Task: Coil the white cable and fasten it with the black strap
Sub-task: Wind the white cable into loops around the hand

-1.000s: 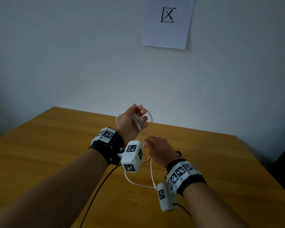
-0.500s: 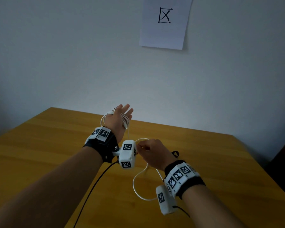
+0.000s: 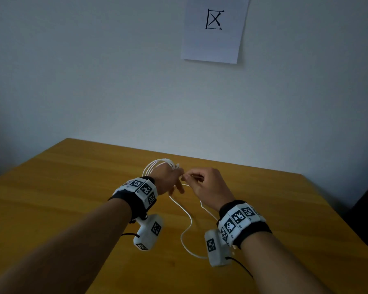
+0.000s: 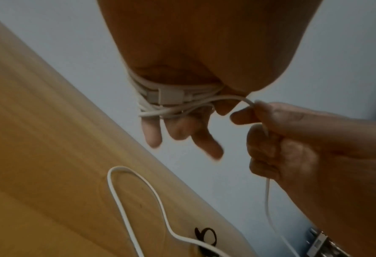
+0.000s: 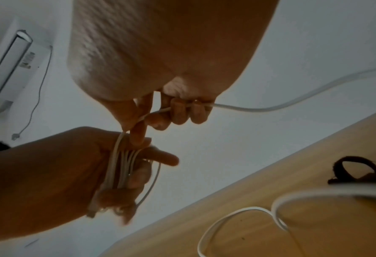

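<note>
Both hands are raised above the wooden counter (image 3: pixel 72 187), near the middle of its far edge. The left hand (image 3: pixel 168 179) has several turns of the white cable (image 4: pixel 173 97) wound around its palm and the base of its fingers (image 4: pixel 154 132), which stick out fairly straight past the coil; a flat white connector (image 4: pixel 171 94) lies against the turns on the palm side. Whether the left thumb presses on the coil cannot be made out.

The right hand (image 3: pixel 208 185) sits just beside the left, its grip closed on the cable: thumb and forefinger pinch the strand right where it leaves the coil, and the other fingers (image 5: pixel 178 111) curl round the same strand further along. From that fist the loose cable drops down and snakes in open bends across the counter toward the near edge, between the two forearms.

The black strap (image 5: pixel 356 172) lies on the counter as a small closed loop, to the right of the hands and apart from the cable's slack.

A paper sheet (image 3: pixel 215 30) with a drawn mark hangs on the wall behind.
</note>
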Demonstrator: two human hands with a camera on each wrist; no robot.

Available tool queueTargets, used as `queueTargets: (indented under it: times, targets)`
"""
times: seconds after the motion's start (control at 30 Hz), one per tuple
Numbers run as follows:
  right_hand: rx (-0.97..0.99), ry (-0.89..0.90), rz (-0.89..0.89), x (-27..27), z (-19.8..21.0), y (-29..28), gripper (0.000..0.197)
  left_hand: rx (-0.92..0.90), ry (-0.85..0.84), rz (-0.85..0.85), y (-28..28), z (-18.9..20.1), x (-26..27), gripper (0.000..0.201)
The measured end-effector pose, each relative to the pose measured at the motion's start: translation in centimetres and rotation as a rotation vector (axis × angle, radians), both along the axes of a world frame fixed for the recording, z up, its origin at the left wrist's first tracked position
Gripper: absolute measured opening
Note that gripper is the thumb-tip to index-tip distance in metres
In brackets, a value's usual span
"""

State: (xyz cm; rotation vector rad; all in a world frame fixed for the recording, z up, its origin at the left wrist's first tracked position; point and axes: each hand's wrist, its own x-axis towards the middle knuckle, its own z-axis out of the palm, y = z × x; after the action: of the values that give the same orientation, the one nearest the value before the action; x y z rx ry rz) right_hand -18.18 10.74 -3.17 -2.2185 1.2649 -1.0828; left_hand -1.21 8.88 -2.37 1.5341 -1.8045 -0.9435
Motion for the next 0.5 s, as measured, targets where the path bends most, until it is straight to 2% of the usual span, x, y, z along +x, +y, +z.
queueTargets:
  times: [0.07,0.17,0.23,0.37,0.5]
  targets:
    - [-0.019,-0.026,-0.031,-0.3,0.2,0.0,0.015,0.046,0.034,-0.017,0.3,0.0,-0.2,0.060]
    - [-0.015,-0.046,-0.106,-0.7,0.5,0.1,0.017,0.173,0.216,-0.056,0.4,0.1,-0.1,0.066]
    - [-0.002,-0.061,-0.138,-0.9,0.6,0.1,0.020,0.282,0.269,-0.114,0.6,0.5,-0.2,0.072]
    - [0.034,-0.106,-0.136,-0.9,0.6,-0.2,0.019,0.501,0.448,-0.291,1.0,1.4,-0.3,0.056]
    - [0.100,-0.177,-0.056,-0.6,0.3,-0.4,0.017,0.522,0.626,-0.290,1.5,2.0,-0.2,0.046]
